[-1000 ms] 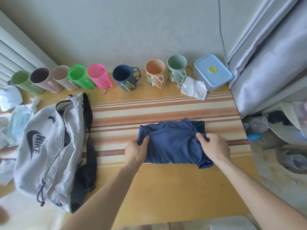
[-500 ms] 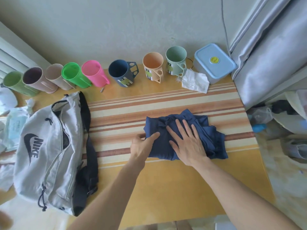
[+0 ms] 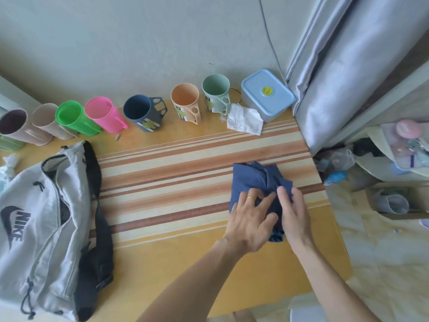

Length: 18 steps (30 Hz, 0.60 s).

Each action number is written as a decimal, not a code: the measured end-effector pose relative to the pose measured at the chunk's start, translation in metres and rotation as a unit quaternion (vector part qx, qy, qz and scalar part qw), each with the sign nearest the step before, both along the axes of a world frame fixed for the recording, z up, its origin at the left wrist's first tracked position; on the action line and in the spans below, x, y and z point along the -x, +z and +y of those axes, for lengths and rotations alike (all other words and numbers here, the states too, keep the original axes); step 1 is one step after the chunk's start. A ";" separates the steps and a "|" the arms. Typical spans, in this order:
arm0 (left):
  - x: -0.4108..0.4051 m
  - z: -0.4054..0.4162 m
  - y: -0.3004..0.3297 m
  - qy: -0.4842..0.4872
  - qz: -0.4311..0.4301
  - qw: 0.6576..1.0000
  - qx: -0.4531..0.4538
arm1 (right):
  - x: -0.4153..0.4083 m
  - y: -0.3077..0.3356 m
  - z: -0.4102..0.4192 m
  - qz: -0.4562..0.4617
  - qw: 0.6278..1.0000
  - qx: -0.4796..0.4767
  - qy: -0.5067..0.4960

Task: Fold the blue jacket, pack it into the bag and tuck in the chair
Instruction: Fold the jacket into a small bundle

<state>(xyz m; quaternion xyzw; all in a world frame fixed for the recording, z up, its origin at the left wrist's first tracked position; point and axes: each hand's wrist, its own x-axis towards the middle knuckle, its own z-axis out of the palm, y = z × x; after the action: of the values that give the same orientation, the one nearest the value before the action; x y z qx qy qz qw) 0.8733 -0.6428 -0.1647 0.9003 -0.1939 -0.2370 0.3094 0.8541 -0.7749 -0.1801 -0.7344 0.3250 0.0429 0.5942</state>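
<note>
The blue jacket is a small crumpled bundle on the striped mat, near the right edge of the yellow table. My left hand lies over its near left part with fingers spread and the thumb hooked into the fabric. My right hand clasps the bundle's right side, fingertips on top. The grey Nike bag lies at the table's left with its zip opening gaping and a black strap trailing beside it. No chair is in view.
Several coloured cups line the wall edge of the table. At the back right stand a blue lidded box and a crumpled tissue. A grey curtain hangs right of the table, with clutter on the floor below it.
The jacket has been folded narrower and shifted right. My left hand moved from its left edge onto the top, and my right hand slid from the top to the right side.
</note>
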 end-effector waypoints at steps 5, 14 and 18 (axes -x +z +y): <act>0.003 -0.004 -0.018 -0.041 -0.013 0.996 0.074 | 0.008 -0.050 -0.028 0.044 0.943 0.299 0.138; 0.003 -0.011 -0.036 0.166 0.074 0.983 0.038 | 0.018 -0.069 -0.029 -0.034 0.861 0.460 0.212; 0.000 -0.008 -0.006 0.201 0.196 0.945 0.170 | 0.024 -0.051 -0.033 -0.085 0.891 0.339 0.289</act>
<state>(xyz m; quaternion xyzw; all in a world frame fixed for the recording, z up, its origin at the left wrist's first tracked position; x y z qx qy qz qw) 0.8735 -0.6508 -0.1703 0.7901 0.0181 -0.3056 0.5311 0.8298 -0.8083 -0.2307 -0.9538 0.0412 0.0373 0.2954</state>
